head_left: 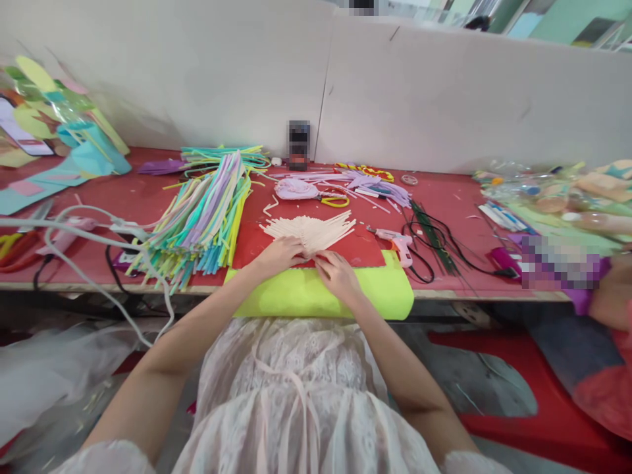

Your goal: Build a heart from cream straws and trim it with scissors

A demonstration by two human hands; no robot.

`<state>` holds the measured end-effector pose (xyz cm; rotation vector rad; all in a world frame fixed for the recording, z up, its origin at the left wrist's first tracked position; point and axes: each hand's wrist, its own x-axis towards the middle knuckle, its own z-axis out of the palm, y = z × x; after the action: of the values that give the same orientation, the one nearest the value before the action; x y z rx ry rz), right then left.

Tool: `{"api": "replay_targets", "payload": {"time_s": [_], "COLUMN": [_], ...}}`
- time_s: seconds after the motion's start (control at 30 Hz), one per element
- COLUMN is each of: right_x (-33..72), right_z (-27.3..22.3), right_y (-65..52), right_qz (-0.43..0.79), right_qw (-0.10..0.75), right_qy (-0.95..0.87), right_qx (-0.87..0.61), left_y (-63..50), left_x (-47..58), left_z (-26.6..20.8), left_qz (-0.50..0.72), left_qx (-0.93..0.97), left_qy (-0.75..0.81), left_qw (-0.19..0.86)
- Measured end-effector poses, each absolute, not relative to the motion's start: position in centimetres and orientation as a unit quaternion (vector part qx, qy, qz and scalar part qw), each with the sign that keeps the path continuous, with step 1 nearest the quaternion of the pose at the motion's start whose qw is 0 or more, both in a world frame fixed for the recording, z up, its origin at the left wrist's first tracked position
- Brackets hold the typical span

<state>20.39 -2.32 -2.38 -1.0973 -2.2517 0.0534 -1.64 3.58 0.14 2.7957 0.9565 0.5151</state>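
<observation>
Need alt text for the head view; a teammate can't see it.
The left hand and right hand touch the near end of a fan of cream strips at a red table. Pastel stems lie to the left, a glue gun to the right.

Your left arm point(197, 336) slants up from the lower left and your right arm point(395, 359) from the lower right, both bare along the forearm and bent at the elbow, so that they converge ahead of your body. Your left hand point(285, 255) lies with its back upward, fingers bent and directed rightward. Your right hand point(338, 273) angles up and leftward, fingers curled inward. The fingertips of both sit near each other; how firmly they press is too small to tell.
</observation>
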Motion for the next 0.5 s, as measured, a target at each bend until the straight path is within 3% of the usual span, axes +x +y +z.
{"api": "replay_targets", "payload": {"time_s": [0.5], "right_x": [20.5], "right_z": [-2.0], "right_y": [-2.5], "right_qz": [0.036], "right_qw": [0.313], "right_qy": [-0.855], "right_qx": [-0.413], "left_y": [2.6], "left_x": [0.1], "left_z": [2.3], "left_qz": [0.119], "left_qx": [0.932], "left_qy": [0.343], "left_qw": [0.021]}}
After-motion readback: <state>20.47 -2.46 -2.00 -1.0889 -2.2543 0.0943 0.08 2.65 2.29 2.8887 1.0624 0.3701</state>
